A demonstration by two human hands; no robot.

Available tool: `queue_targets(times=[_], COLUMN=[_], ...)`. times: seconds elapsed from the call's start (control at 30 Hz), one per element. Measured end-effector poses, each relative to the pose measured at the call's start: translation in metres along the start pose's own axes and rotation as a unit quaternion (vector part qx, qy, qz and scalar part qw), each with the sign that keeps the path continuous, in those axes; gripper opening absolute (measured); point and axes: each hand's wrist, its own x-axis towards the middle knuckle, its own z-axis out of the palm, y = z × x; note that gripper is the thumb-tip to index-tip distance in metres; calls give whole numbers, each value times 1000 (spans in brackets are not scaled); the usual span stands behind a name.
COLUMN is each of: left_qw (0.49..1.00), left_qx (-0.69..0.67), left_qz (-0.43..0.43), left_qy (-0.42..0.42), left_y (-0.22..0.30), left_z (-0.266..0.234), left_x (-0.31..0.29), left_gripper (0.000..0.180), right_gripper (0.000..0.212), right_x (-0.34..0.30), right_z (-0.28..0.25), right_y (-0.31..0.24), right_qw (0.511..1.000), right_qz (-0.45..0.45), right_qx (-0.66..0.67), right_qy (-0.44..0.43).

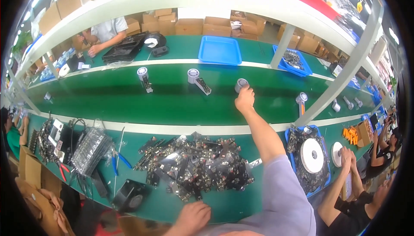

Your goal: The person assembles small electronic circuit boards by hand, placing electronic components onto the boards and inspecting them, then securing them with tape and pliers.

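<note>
My right hand (245, 99) reaches across the green belt, its fingers closed on a grey handheld fan (241, 82); the hand covers the handle. To its left on the belt lie a second grey fan (193, 75) and a third fan (142, 72), each with a dark circuit board along its handle. Before me a heap of small circuit boards (196, 162) spreads over the green bench. My left hand (194, 216) rests by the heap's near edge, fingers curled; what is under them is hidden. Farther right, another fan (302, 98) shows an orange cylinder in its handle.
Blue-handled pliers (115, 162), a black blower fan (130, 195) and bagged boards (92, 150) are on the left. A blue tray (288, 139) with a white reel (311, 155) stands right. A slanted white post (345, 68) rises beyond. Co-workers sit at both sides and across.
</note>
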Motion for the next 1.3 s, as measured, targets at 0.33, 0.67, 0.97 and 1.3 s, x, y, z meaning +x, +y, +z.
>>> queue_targets(times=[0.33, 0.67, 0.97, 1.3], left_qw=[985, 999, 983, 966], left_qx=[-4, -28, 83, 85], left_qz=[-13, 8, 155, 238], left_qy=[173, -17, 46, 50], left_y=[30, 35, 50, 53], left_z=[-45, -38, -30, -33], left_x=[31, 45, 55, 60], left_gripper=[68, 71, 23, 23], right_gripper=[43, 25, 27, 23], right_x=[-221, -343, -314, -318], right_z=[-184, -176, -128, -129], right_y=[20, 99, 134, 132], right_qw=[844, 839, 953, 925], right_qz=[-365, -344, -132, 4], right_qx=[364, 392, 255, 347], right_qy=[-148, -153, -101, -155])
